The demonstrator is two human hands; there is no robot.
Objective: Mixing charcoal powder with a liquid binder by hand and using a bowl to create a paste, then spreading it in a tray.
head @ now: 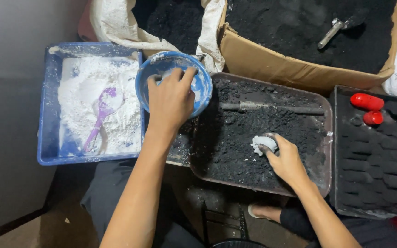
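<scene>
White lump (263,143) sits on the dark powder in the brown tray (326,138), pinched between my right hand (286,160) fingertips, grip closed on it from the near-right side, lump toward the far-left of the hand; it looks soft, chalky, irregular. My left hand (171,102) is over the blue bowl (203,87), fingers curled down on its near rim and into it, grip pressed on the rim; the bowl is round, glossy, smeared with white powder, and rests at the tray's far-left corner, left of the lump and well apart from it, so the right hand is the nearer one to the lump. A grey metal rod (272,108) lies across the tray beyond the lump, long axis left to right. Left of the bowl a blue plastic bin (44,115) holds fluffy white powder with a purple spoon (101,115) in it, handle pointing toward me. Beyond, a cardboard box (272,66) of black powder with a metal scoop (334,30). Right of the tray, a black tray of dark moulded rows (377,160) and two red glossy pieces (368,108).
</scene>
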